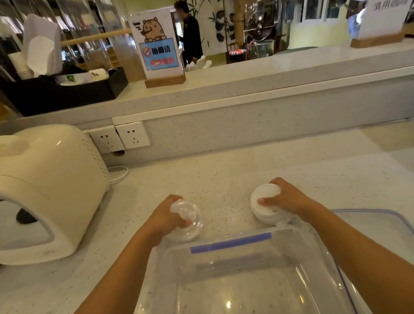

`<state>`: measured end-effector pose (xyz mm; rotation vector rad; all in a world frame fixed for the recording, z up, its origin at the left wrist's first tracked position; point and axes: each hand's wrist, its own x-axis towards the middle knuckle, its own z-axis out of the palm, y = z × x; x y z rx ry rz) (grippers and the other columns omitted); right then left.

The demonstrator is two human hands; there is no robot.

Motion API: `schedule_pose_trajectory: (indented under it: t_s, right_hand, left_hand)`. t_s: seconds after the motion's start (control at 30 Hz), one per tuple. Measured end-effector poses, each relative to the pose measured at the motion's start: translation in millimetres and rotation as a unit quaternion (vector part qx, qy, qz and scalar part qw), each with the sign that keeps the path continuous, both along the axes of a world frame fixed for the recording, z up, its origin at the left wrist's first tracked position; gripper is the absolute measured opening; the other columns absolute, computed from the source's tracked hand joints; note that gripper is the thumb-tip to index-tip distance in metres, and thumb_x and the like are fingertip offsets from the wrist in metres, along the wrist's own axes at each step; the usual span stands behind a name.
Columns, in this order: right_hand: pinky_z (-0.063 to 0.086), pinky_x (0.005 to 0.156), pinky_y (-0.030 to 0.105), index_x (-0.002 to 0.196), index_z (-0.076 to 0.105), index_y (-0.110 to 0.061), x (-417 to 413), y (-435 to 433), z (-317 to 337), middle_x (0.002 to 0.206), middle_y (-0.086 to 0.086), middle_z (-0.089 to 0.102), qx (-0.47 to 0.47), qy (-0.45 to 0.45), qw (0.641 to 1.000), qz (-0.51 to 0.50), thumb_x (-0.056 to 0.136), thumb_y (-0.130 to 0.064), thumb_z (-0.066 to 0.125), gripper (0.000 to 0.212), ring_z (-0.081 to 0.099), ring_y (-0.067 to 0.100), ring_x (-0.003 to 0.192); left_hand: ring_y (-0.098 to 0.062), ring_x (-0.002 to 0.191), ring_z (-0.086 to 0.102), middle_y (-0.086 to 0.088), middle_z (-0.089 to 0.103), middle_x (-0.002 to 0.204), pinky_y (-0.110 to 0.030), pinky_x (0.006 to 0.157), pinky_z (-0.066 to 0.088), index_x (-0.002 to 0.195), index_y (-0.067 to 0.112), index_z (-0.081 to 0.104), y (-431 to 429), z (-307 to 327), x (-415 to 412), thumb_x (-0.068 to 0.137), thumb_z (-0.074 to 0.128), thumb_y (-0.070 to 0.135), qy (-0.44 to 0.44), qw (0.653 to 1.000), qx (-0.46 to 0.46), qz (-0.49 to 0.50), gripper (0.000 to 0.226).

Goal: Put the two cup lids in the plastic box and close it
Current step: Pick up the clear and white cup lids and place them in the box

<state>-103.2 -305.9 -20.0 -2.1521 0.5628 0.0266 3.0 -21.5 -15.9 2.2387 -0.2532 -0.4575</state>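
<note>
An open clear plastic box (310, 248) stands on the counter right in front of me, nothing inside it. Its lid (397, 223), clear with a blue rim, lies flat just right of the box. My left hand (166, 218) grips a clear domed cup lid (189, 218) just beyond the box's far left corner. My right hand (288, 199) grips a white cup lid (266, 204) just beyond the box's far right corner. Both lids are tilted on edge in my fingers, above the counter.
A cream-coloured machine (38, 190) fills the left of the counter, with wall sockets (119, 138) behind it. A raised ledge (244, 81) at the back carries a black tray (66, 92) and sign stands (159, 49). A person stands far behind.
</note>
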Motion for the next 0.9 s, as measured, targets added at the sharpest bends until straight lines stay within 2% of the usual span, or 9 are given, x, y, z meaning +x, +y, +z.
schedule_pose_trajectory:
  t_s: [0.1, 0.23, 0.33, 0.4, 0.47, 0.53, 0.63, 0.73, 0.9]
  right_hand:
    - [0.047, 0.086, 0.040, 0.119, 0.048, -0.011, -3.4, 0.9, 8.6, 0.125, 0.016, 0.054, 0.120, -0.067, 0.988, -0.072, 0.080, -0.026, 0.066, 0.045, 0.053, 0.028, 0.101]
    - [0.046, 0.079, 0.036, 0.120, 0.049, -0.010, -10.9, 4.3, 41.6, 0.125, 0.016, 0.054, 0.185, -0.158, 0.967, -0.080, 0.080, -0.020, 0.067, 0.045, 0.053, 0.030, 0.104]
    - [0.050, 0.072, 0.032, 0.114, 0.054, -0.014, -29.2, 7.0, 83.3, 0.119, 0.015, 0.059, 0.232, -0.218, 0.947, -0.046, 0.077, -0.021, 0.069, 0.041, 0.059, 0.031, 0.101]
    - [0.054, 0.072, 0.031, 0.107, 0.058, -0.023, -47.5, 10.3, 105.9, 0.111, 0.009, 0.064, 0.246, -0.217, 0.944, 0.038, 0.070, -0.031, 0.072, 0.041, 0.062, 0.027, 0.097]
    - [0.057, 0.067, 0.025, 0.103, 0.061, -0.032, -67.6, 14.2, 118.0, 0.101, -0.001, 0.069, 0.221, -0.193, 0.945, 0.143, 0.061, -0.044, 0.074, 0.046, 0.065, 0.022, 0.093]
    - [0.056, 0.065, 0.021, 0.104, 0.061, -0.037, -83.9, 20.5, 120.0, 0.098, -0.008, 0.068, 0.166, -0.146, 0.945, 0.241, 0.060, -0.051, 0.075, 0.048, 0.066, 0.017, 0.092]
    - [0.056, 0.070, 0.019, 0.108, 0.056, -0.041, -96.9, 33.2, 110.2, 0.100, -0.016, 0.062, 0.089, -0.038, 0.933, 0.347, 0.066, -0.049, 0.069, 0.045, 0.062, 0.010, 0.097]
    - [0.057, 0.081, 0.026, 0.108, 0.053, -0.042, -96.3, 49.1, 92.3, 0.106, -0.014, 0.059, 0.041, 0.060, 0.915, 0.396, 0.073, -0.046, 0.067, 0.038, 0.060, 0.012, 0.100]
    - [0.050, 0.095, 0.037, 0.113, 0.053, -0.033, -90.3, 75.3, 62.3, 0.117, -0.002, 0.055, 0.027, 0.159, 0.893, 0.420, 0.072, -0.041, 0.063, 0.043, 0.054, 0.018, 0.107]
  left_hand:
    - [-0.016, 0.083, 0.054, -0.010, 0.054, 0.115, -0.024, 0.062, 0.044, 0.109, 0.027, 0.047, 5.6, 18.5, -5.4, 0.075, 0.071, 0.006, 0.024, 0.995, -0.088, 0.040, 0.046]
    - [-0.023, 0.086, 0.053, -0.015, 0.050, 0.119, -0.030, 0.065, 0.045, 0.120, 0.019, 0.046, 13.0, 65.7, -21.7, 0.080, 0.063, 0.006, 0.068, 0.968, -0.233, 0.069, 0.045]
    - [-0.024, 0.086, 0.056, -0.017, 0.050, 0.118, -0.035, 0.064, 0.050, 0.128, 0.012, 0.044, 27.7, 107.7, -50.5, 0.078, 0.062, 0.003, 0.109, 0.938, -0.327, -0.021, 0.055]
    - [-0.022, 0.087, 0.060, -0.012, 0.056, 0.111, -0.032, 0.064, 0.054, 0.126, 0.014, 0.048, 40.4, 124.8, -74.9, 0.064, 0.077, 0.014, 0.115, 0.928, -0.344, -0.089, 0.069]
    - [-0.019, 0.087, 0.062, -0.006, 0.063, 0.104, -0.028, 0.067, 0.054, 0.121, 0.018, 0.054, 51.2, 132.1, -98.3, 0.043, 0.089, 0.030, 0.115, 0.932, -0.316, -0.136, 0.086]
    - [-0.019, 0.086, 0.065, -0.002, 0.068, 0.099, -0.029, 0.071, 0.055, 0.113, 0.024, 0.060, 58.6, 130.1, -116.8, 0.037, 0.091, 0.034, 0.125, 0.941, -0.272, -0.160, 0.083]
    - [-0.019, 0.092, 0.065, 0.003, 0.067, 0.102, -0.033, 0.081, 0.056, 0.108, 0.033, 0.061, 62.1, 116.7, -134.0, 0.057, 0.080, 0.027, 0.111, 0.957, -0.123, -0.237, 0.054]
    - [-0.012, 0.101, 0.060, 0.013, 0.062, 0.110, -0.026, 0.086, 0.052, 0.108, 0.045, 0.055, 52.8, 94.2, -142.8, 0.068, 0.073, 0.028, 0.112, 0.945, 0.008, -0.307, 0.047]
    - [-0.008, 0.097, 0.056, 0.014, 0.057, 0.107, -0.018, 0.075, 0.046, 0.101, 0.043, 0.055, 25.3, 58.4, -137.8, 0.074, 0.072, 0.017, 0.142, 0.952, 0.067, -0.262, 0.041]
